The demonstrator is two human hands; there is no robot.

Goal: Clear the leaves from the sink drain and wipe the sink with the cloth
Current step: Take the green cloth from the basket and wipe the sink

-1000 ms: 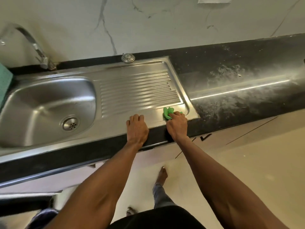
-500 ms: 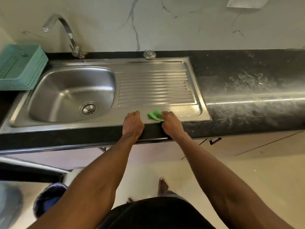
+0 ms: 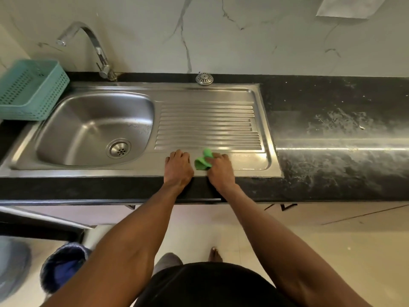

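While wiping front rim of sink [image 3: 88, 171] | right hand [image 3: 219, 169] clutches bunched green cloth [image 3: 202, 162], pressing it on steel | left hand [image 3: 178, 166] flat, empty, bracing | drain [image 3: 118, 148] looks leaf-free; strainer cap [image 3: 204, 78] parked by wall

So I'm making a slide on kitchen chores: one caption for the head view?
Right hand wipes the sink's front rim with a green cloth; left hand rests flat beside it.
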